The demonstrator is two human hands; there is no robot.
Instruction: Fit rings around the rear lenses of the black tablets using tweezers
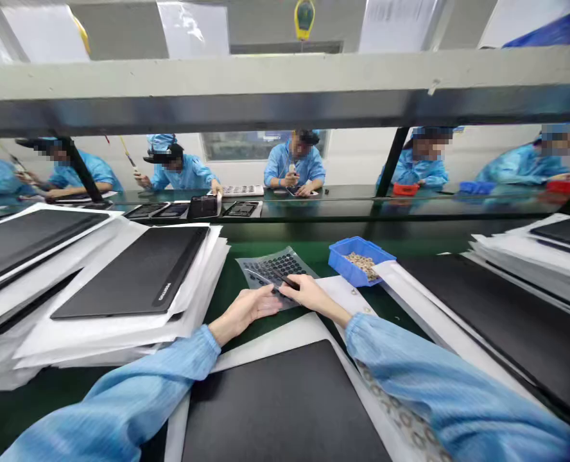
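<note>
My right hand (309, 294) is closed around slim black tweezers (291, 282), whose tips point left over a clear sheet (256, 266) with rows of black round pads (285, 262). My left hand (253, 308) is beside the sheet's near edge, fingers stretched out and close to my right fingertips; whether it touches the sheet is hard to tell. Just below both hands, a flat dark laptop-like panel (285, 404) lies on white sheeting (299, 330).
A blue bin (347, 273) of small tan pieces (364, 263) stands beyond my right hand. Stacks of dark panels (135, 269) between white sheets rise on the left, with more panels (501, 314) on the right. Co-workers (294, 160) sit across the bench under an overhead beam (285, 83).
</note>
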